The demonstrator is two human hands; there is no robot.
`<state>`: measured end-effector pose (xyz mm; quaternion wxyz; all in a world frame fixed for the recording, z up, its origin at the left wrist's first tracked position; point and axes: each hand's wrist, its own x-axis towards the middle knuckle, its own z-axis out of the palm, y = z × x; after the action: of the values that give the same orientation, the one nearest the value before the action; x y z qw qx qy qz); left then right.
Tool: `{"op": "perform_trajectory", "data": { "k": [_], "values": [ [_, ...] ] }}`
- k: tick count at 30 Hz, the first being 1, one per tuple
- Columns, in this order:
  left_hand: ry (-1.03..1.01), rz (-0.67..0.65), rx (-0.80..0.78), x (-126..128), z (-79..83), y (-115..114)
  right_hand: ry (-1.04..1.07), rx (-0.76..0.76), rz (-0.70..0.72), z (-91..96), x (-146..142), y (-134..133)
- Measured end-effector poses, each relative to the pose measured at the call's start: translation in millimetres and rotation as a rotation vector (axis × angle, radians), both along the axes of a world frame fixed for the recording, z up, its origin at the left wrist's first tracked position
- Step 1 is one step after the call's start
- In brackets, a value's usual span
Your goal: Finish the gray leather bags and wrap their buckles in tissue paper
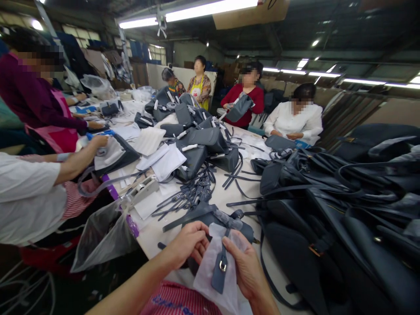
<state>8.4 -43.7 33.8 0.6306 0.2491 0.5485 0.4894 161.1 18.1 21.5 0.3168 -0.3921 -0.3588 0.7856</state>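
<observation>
In front of me, my right hand (244, 262) grips a dark blue-grey leather tag (219, 273) with a small gold buckle. The thumb presses on its narrow strap. Behind the tag lies a translucent wrapping sheet (205, 280), held in the same hand. My left hand (193, 245) is closed at the sheet's left edge, with its fingers curled and partly hidden. Just beyond both hands a dark blue-grey bag (247, 231) rests on the table, with a plastic-wrapped part on top. Several similar buckled straps (193, 190) lie in a heap farther away.
Dark bags (295, 253) pile high on my right. More bags (203, 140) and white paper sheets (169, 162) cover the table's middle. A tape dispenser (142, 190) and a hanging plastic bag (101, 236) are at the left edge. Several co-workers surround the table, one close on my left (29, 197).
</observation>
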Motion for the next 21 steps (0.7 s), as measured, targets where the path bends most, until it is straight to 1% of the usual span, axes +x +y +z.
{"op": "perform_trajectory", "data": {
  "k": [2, 3, 5, 8, 11, 13, 15, 18, 21],
  "values": [
    [0.012, -0.132, -0.014, -1.6, -3.4, 4.4, 0.011, -0.006, 0.019, -2.0, 1.6, -0.1],
    [0.019, -0.171, -0.003, -0.9, -4.2, 7.2, 0.016, -0.001, 0.028, -3.1, 2.7, 0.2],
    [0.025, -0.192, 0.01, 3.1, -3.9, 13.6, 0.009, 0.022, 0.027, -4.7, 5.5, 1.5],
    [0.096, -0.193, 0.008, 12.2, 0.0, 22.5, -0.061, 0.083, 0.02, -4.4, 10.7, 4.3],
    [0.151, -0.141, 0.001, 21.0, 3.7, 28.3, -0.133, 0.137, 0.019, -1.7, 14.5, 5.8],
    [0.13, -0.087, -0.008, 25.7, 4.1, 30.9, -0.157, 0.172, 0.007, 0.1, 15.4, 5.0],
    [0.062, -0.028, -0.023, 29.6, 2.7, 33.5, -0.144, 0.19, -0.009, 0.8, 16.2, 2.1],
    [-0.1, 0.079, -0.043, 35.1, -0.5, 37.7, -0.053, 0.135, -0.012, -1.6, 21.0, -8.1],
    [-0.189, 0.126, -0.041, 40.5, -1.7, 41.7, 0.038, 0.029, 0.033, -9.3, 32.6, -26.5]
  ]
}}
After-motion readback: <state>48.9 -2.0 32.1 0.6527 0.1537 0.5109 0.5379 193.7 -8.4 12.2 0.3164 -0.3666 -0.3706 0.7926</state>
